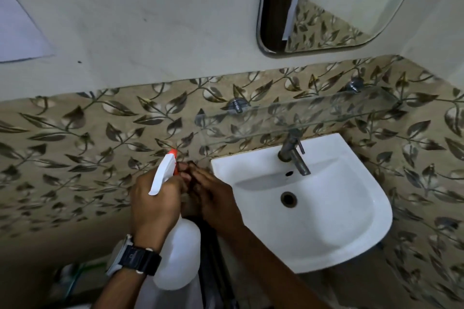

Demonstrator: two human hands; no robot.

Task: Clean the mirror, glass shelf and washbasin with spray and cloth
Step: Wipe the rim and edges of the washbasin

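My left hand [153, 202] is wrapped around the neck of the spray bottle [177, 256], fingers closed on it just under the white trigger head, whose orange nozzle [173, 152] points up toward the leaf-patterned tiles [75, 138]. The bottle's translucent white body hangs below my fist, over a black wristwatch [136, 259] on that arm. My right hand [216, 198] is pressed in against the front of the trigger head, fingers curled toward the nozzle and touching the left hand's fingertips; I cannot tell whether it is really gripping anything or only resting there, because the fingers overlap in shadow. Something dark sits between the two hands, too blurred to name. Both hands are just left of the washbasin [351, 221], a white bowl fixed to the tiled wall, with a dull metal tap [293, 155] at its back and a drain hole in the middle. The glass shelf [313, 113] runs above the tap on two metal brackets, and the mirror [334, 5] hangs higher up on the plain wall, at the upper right of my view.
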